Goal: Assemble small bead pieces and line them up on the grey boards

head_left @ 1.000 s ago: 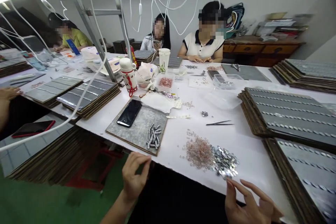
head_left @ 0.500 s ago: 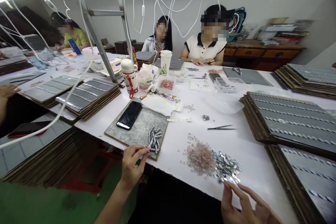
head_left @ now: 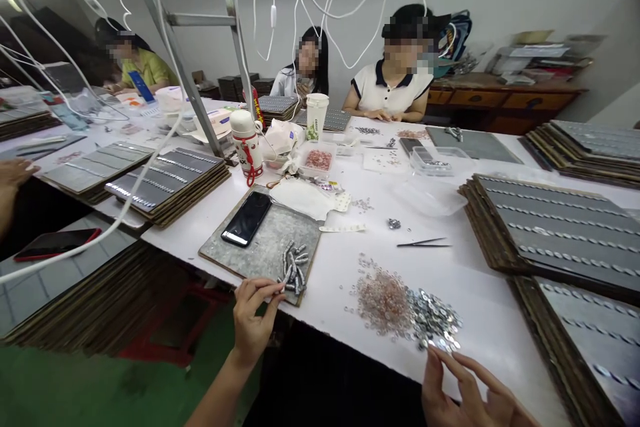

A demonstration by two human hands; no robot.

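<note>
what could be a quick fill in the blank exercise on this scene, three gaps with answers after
1. The person's ____ hand is the one nearer the silver rolls.
2. In the picture, the silver discs lie to the ____ of the pink beads.
3. The phone at the far left has a ____ edge.
Missing words: left; right; red.

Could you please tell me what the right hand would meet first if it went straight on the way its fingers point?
The right hand would most likely meet the near edge of the silvery disc pile; depth is unclear, so it may already be touching.
</note>
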